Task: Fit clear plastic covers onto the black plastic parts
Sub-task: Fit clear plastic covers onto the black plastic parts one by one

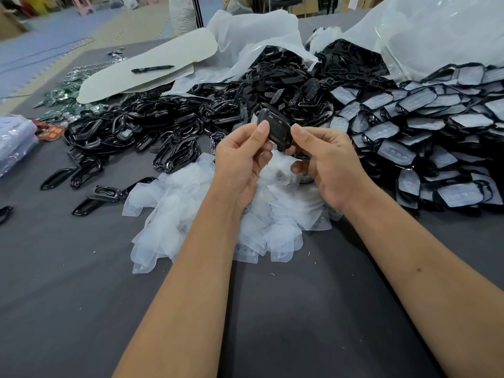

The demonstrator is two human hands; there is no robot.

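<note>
Both my hands hold one black plastic part point(275, 126) up above the table's middle. My left hand point(242, 162) pinches its left end with thumb and fingers. My right hand point(327, 162) pinches its right end. Whether a clear cover sits on this part I cannot tell. Directly below my hands lies a heap of loose clear plastic covers point(191, 214). Behind the hands spreads a big pile of bare black parts point(169, 124). To the right lies a pile of black parts with clear covers fitted point(425, 132).
The grey table point(68, 296) stretches toward me. White plastic bags point(259, 31) lie at the back. A pale board point(141, 69) with a black pen point(152, 69) on it sits at the back left, beside green circuit boards point(65, 91). Clear bagged stacks point(13, 140) lie at the left edge.
</note>
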